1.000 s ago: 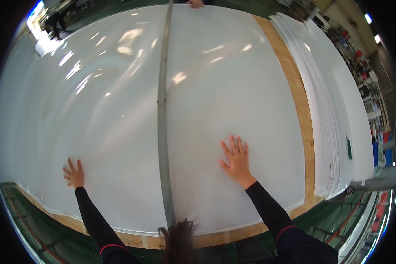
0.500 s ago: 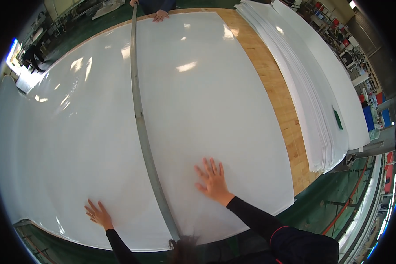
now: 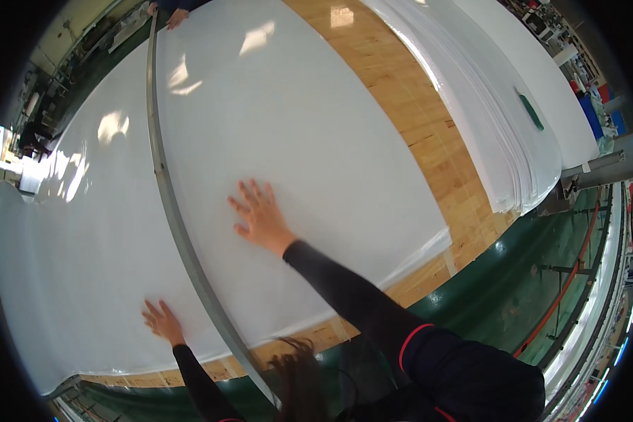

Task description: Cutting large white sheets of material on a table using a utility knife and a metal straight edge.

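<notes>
A large glossy white sheet (image 3: 309,155) lies across a wooden table (image 3: 429,148). A long grey metal bar (image 3: 166,190) runs over it from the far side to past the near edge. My left hand (image 3: 164,324) rests on the sheet left of the bar, fingers spread. To the right of the bar, my right hand (image 3: 261,219) is flat on the sheet with its fingers apart. Neither hand holds anything. At the far end of the bar, another person's hand (image 3: 177,18) touches the sheet, and that person's other hand is at the bar's end.
On the right of the table lies a thick stack of white sheets (image 3: 482,119), with a slim green tool (image 3: 532,112) on top. A green floor (image 3: 485,288) shows beyond the near edge. An orange-red rail (image 3: 563,288) stands at the right. Shelves with goods are farther off.
The white sheet has shifted away from the near edge, baring a strip of wood there. My right hand has moved farther forward. The view has turned, so the bar appears farther left.
</notes>
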Demonstrator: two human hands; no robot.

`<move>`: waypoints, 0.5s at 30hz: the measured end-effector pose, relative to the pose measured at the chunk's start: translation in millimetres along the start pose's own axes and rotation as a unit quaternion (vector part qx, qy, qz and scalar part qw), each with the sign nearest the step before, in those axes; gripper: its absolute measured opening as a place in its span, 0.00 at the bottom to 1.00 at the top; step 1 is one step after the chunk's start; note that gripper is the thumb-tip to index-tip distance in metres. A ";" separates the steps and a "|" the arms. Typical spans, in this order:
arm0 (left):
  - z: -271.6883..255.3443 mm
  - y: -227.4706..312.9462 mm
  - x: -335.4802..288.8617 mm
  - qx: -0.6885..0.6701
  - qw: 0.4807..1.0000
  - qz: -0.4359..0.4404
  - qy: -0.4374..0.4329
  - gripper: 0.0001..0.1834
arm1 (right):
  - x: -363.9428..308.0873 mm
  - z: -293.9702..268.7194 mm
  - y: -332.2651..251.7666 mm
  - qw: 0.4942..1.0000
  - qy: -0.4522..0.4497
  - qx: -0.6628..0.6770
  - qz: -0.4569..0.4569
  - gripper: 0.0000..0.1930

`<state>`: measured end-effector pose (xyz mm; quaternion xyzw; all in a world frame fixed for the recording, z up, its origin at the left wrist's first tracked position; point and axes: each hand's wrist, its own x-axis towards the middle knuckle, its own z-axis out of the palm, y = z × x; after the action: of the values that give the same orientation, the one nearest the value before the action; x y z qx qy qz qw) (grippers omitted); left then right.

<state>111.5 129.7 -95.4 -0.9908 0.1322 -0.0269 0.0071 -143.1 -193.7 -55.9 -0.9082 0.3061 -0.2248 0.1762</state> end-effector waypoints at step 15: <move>4.8 34.7 -67.1 -0.016 1.000 -0.020 -0.014 0.35 | -30.4 -9.3 12.4 0.991 0.004 0.134 0.003 0.30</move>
<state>38.1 113.9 -104.4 -0.9936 0.1123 -0.0108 -0.0076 -175.4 -185.3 -63.0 -0.8743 0.2772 -0.2672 0.2956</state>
